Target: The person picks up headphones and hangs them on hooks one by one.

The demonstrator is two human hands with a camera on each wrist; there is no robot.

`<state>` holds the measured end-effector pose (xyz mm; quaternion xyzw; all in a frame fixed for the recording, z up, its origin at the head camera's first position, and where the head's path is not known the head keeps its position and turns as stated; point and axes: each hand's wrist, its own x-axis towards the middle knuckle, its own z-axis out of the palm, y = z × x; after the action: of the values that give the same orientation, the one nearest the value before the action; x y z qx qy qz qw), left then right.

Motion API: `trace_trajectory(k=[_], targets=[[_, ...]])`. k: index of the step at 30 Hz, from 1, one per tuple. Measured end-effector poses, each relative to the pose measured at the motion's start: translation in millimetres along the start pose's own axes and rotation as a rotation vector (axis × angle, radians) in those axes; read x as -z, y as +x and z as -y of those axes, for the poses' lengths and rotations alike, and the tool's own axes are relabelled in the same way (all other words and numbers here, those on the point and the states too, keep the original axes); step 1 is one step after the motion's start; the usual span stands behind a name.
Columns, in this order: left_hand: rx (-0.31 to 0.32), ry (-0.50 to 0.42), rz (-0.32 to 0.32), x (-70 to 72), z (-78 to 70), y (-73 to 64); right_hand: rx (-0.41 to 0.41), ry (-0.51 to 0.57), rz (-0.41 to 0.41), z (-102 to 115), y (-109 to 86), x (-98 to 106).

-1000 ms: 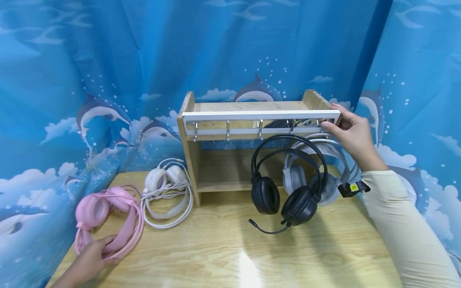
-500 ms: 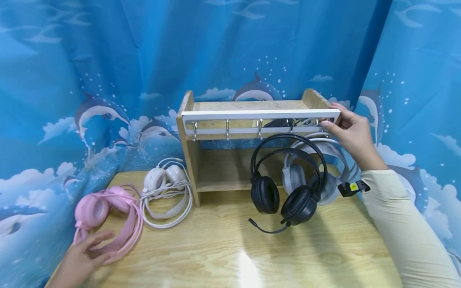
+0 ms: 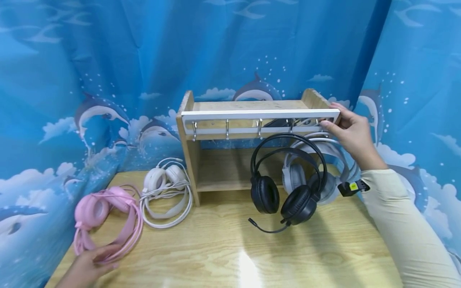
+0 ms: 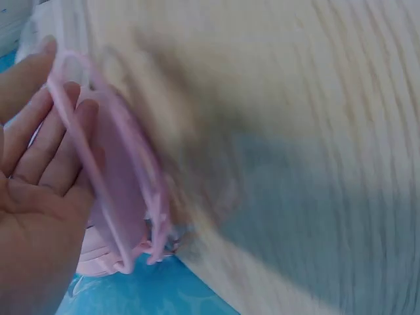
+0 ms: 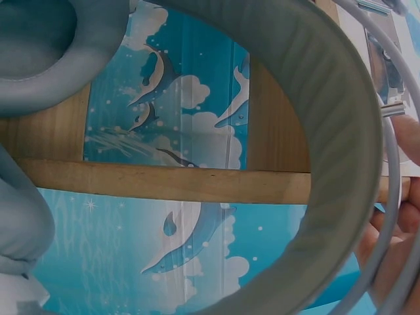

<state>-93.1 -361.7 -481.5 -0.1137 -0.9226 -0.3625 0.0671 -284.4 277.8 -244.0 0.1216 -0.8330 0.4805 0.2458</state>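
Note:
At the lower left of the head view, my left hand [image 3: 88, 266] is at the headband of pink headphones [image 3: 93, 211]. The left wrist view shows its fingers fairly straight, their tips under the pink outer bands [image 4: 92, 167]. My right hand [image 3: 354, 134] holds the right end of a white hook rack [image 3: 261, 115] on the front of a wooden shelf [image 3: 189, 152], thumb in front and fingers behind. Black headphones with a microphone [image 3: 300, 205] hang from a hook. Grey headphones [image 3: 295, 178] hang beside them, under that hand; their headband [image 5: 341, 131] fills much of the right wrist view.
White headphones [image 3: 155, 180] with a bundled cable lie on the wooden table [image 3: 216, 248], between the pink pair and the shelf. Several metal hooks [image 3: 227, 130] line the rack. Blue dolphin-print curtains [image 3: 151, 60] surround the table at the back and sides.
My left hand drew off the pink headband and spread its fingers, then came back down to the band's near edge. The right hand kept its place on the rack.

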Motion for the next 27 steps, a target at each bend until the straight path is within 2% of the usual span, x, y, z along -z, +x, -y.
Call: trace_trajectory(k=[3, 5, 16, 27], targets=[[-0.115, -0.005, -0.029, -5.4, 10.1, -0.3, -0.003, -0.008, 0.0, -0.5, 0.2, -1.4], [-0.149, 0.016, -0.054, -7.7, 14.3, -1.2, -0.005, -0.004, 0.001, -0.7, 0.3, -2.8], [-0.12, 0.107, -0.146, -13.0, 17.7, -1.8, 0.012, -0.011, 0.008, 0.9, 1.9, -4.3], [-0.221, 0.095, -0.167, -12.3, 24.5, -2.3, 0.004, -0.018, 0.008, -0.4, -2.6, -4.0]])
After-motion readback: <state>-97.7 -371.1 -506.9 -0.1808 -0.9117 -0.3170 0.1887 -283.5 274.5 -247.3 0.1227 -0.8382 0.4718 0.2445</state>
